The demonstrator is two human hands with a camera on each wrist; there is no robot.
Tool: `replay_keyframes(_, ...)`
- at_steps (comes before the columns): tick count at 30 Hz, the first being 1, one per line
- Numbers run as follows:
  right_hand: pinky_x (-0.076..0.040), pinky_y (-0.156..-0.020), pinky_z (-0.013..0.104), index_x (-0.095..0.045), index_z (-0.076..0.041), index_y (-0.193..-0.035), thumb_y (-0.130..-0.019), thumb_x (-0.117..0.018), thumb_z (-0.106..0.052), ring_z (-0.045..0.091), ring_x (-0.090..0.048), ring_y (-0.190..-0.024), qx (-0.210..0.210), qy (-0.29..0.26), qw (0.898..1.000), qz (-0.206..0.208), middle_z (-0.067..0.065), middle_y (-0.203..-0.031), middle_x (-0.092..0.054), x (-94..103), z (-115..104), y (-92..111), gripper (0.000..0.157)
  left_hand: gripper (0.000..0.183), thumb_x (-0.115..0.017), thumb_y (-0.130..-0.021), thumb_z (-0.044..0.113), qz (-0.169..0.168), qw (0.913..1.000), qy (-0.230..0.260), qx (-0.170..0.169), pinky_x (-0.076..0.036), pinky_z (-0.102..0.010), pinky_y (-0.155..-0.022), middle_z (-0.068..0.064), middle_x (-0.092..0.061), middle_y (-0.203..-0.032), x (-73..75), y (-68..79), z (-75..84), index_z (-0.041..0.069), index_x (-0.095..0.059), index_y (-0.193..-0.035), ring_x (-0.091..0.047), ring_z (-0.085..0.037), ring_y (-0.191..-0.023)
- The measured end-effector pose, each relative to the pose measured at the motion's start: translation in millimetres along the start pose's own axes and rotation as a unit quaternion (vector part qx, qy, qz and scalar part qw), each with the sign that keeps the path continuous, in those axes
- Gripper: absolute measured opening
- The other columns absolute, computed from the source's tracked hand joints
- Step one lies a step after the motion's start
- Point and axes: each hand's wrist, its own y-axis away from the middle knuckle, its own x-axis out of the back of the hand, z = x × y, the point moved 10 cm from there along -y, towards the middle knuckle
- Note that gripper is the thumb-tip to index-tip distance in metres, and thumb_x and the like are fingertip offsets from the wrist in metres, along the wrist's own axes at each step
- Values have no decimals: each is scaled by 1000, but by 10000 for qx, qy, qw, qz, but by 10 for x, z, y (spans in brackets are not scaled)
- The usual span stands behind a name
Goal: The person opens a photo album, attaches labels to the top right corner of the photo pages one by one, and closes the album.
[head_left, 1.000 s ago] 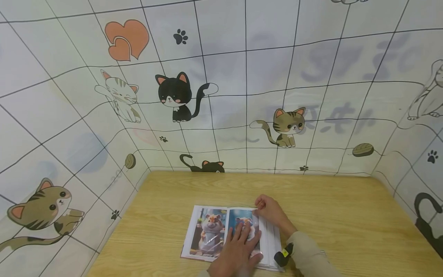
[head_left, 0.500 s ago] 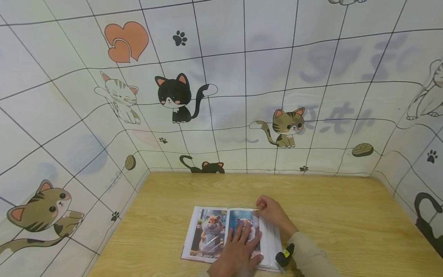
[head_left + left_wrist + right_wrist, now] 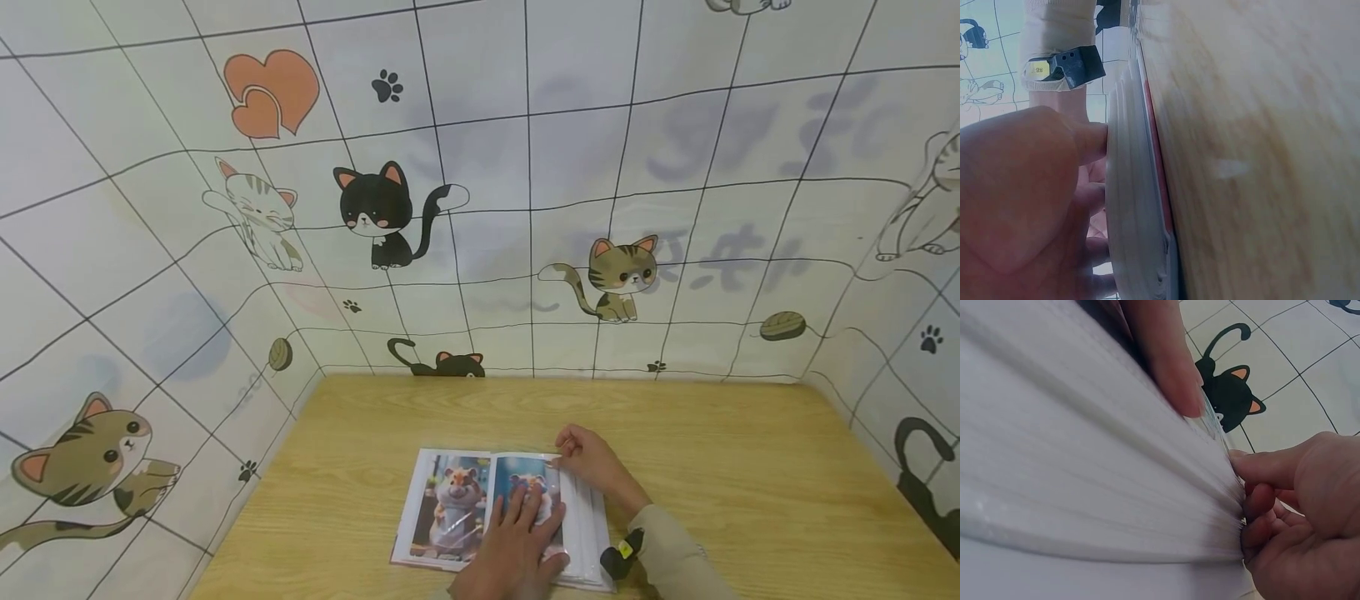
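Note:
A photo album [image 3: 450, 508] lies spread on the table, a hamster picture in a clear sleeve on each facing page. My left hand [image 3: 510, 546] rests flat across the right-hand page, fingers spread over its picture. At that page's upper right corner, my right hand [image 3: 596, 467] pinches the page edge, its thumb on top and the other fingers curled in. The right wrist view shows this thumb [image 3: 1263, 469] against the corner of the stacked pages [image 3: 1085, 462]. From the left wrist, the thick page block [image 3: 1132, 162] appears edge-on above a red cover edge [image 3: 1157, 144].
The wooden table [image 3: 712, 467] extends around the album on all sides. Behind and beside it stands a white grid-patterned wall covering [image 3: 495, 192] with cartoon cats. A black wrist camera [image 3: 621, 554] sits on the right sleeve, close to the album's right edge.
Both hands and the album keep the same places. Only the head view shifts very slightly.

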Motion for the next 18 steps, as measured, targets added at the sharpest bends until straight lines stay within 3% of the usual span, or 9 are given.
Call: replay_keyframes(18,-43,-69,27,-63,-3,-100,-87,-68,2,17,-51,-79,83,-89,9998,-150,5,-88,-58,-2,16,13,16,60,-34,-101,58,-31,9998,201,12,-25,-62,-115,-8,-19,-165,-33,-5,-4,34,-29,-156,-17,-33,-151)
